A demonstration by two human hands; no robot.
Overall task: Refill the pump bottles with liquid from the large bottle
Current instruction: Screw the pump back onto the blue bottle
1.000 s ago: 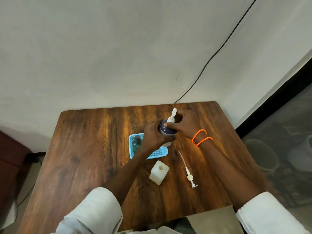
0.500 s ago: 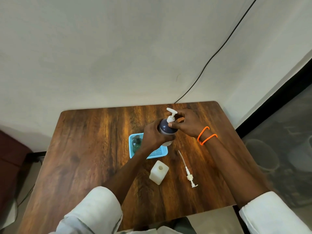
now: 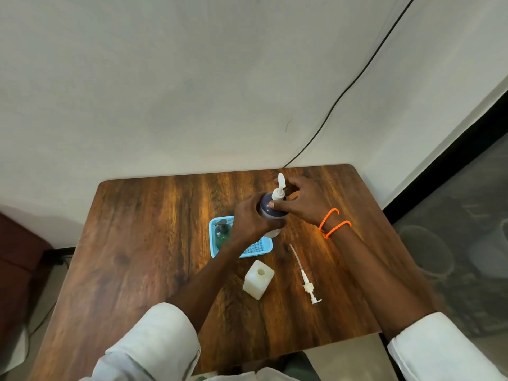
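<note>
A dark blue pump bottle [image 3: 268, 209] with a white base stands upright at the far middle of the wooden table [image 3: 143, 243]. My left hand [image 3: 251, 218] grips its body. My right hand [image 3: 301, 203] pinches the white pump head [image 3: 279, 191] at the collar, nozzle pointing away from me. A small white square bottle [image 3: 258, 279] with an open neck stands nearer to me, and its loose white pump with a long tube [image 3: 305, 276] lies on the table to its right. A green bottle [image 3: 222, 232] lies in a blue basket [image 3: 257, 248].
The table sits in a wall corner, and a black cable [image 3: 343, 92] runs down the wall behind it. Right of the table the floor holds dim round containers [image 3: 428, 251]. Orange bands [image 3: 332, 222] ring my right wrist.
The pump nozzle has swung round between frames, from pointing away, to sideways, to away again, as my right hand turns the head. My left hand keeps its grip on the bottle.
</note>
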